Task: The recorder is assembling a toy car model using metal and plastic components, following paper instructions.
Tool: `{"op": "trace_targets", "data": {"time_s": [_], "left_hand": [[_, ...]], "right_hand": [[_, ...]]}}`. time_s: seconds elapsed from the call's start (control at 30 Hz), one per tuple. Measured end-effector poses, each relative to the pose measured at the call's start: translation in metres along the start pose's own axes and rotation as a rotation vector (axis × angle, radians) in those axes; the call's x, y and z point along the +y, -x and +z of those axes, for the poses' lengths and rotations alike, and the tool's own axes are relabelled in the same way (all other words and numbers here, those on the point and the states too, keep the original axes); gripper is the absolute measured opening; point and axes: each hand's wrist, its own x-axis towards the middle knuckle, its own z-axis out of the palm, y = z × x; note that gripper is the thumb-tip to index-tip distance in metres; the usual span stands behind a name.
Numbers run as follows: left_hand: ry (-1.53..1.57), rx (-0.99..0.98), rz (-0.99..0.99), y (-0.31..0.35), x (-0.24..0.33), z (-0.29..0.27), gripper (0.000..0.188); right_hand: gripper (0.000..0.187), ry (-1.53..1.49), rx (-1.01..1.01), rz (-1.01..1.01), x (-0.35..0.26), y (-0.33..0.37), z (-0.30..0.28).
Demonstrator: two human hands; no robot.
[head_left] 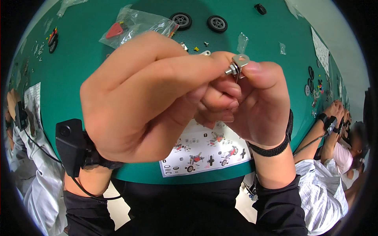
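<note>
Close in front of me, my right hand [262,92] pinches a small silvery metal bracket [244,59] with a round hole, its thumb pressed on the side. A bolt with a nut [232,70] sticks out of the bracket toward the left. My left hand [145,90] is closed, its fingertips meeting the bracket beside the nut; their exact grip is partly hidden. The fingers of both hands overlap below the part. Underneath, a printed instruction sheet [204,157] with pictures of a small red motorcycle model lies at the near table edge, partly covered by my hands.
Beyond my hands on the green table [153,10] lie a clear plastic bag [138,25] with a red piece, two spoked wheels [217,24], a black tyre [260,8], a small screw [206,44] and a yellow piece [196,48]. Other people sit at both sides with their own parts.
</note>
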Motion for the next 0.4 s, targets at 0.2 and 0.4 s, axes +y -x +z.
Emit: {"op": "trace_targets", "data": {"time_s": [0.2, 0.4], "left_hand": [[-0.036, 0.013, -0.016, -0.0007, 0.0050, 0.0007, 0.027], [-0.167, 0.021, 0.031, 0.0045, 0.0052, 0.0001, 0.033]], "right_hand": [[0.035, -0.104, -0.053, 0.048, 0.0003, 0.0004, -0.0011], [0.032, -0.175, -0.082, 0.162, -0.0001, 0.0022, -0.0018]]}}
